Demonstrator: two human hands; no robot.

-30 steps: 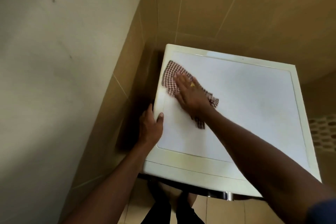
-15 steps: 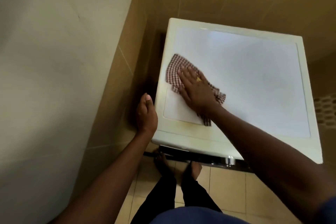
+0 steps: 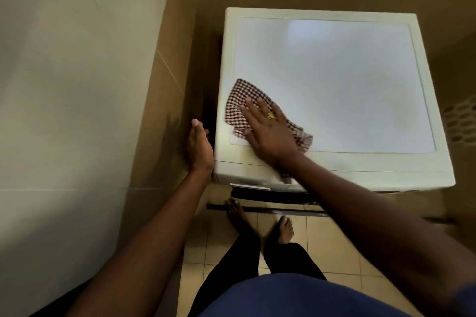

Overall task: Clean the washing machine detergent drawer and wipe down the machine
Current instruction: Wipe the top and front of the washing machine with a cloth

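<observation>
Cloth (image 3: pixel 240 103), red-and-white check, sits on top of the washing machine (image 3: pixel 229 59) at the front-left corner, flat at the far end and bunched under my palm. My right hand (image 3: pixel 268 128) lies flat on it with the fingers straight and spread, pressing down, with nothing curled round it. There's a gold ring (image 3: pixel 271 116) on one finger. A blurred bit of cloth shows below my wrist at the front edge.

My left hand (image 3: pixel 199 147) is flat against the machine's left side by the front corner, fingers straight, holding nothing, in the gap beside the tiled wall (image 3: pixel 175 64). The machine's front face is barely seen from above, so I can't make out the drawer. My bare feet (image 3: pixel 284 231) are on the tiled floor (image 3: pixel 334 244) just in front. A perforated basket (image 3: pixel 461 123) is at the right edge.
</observation>
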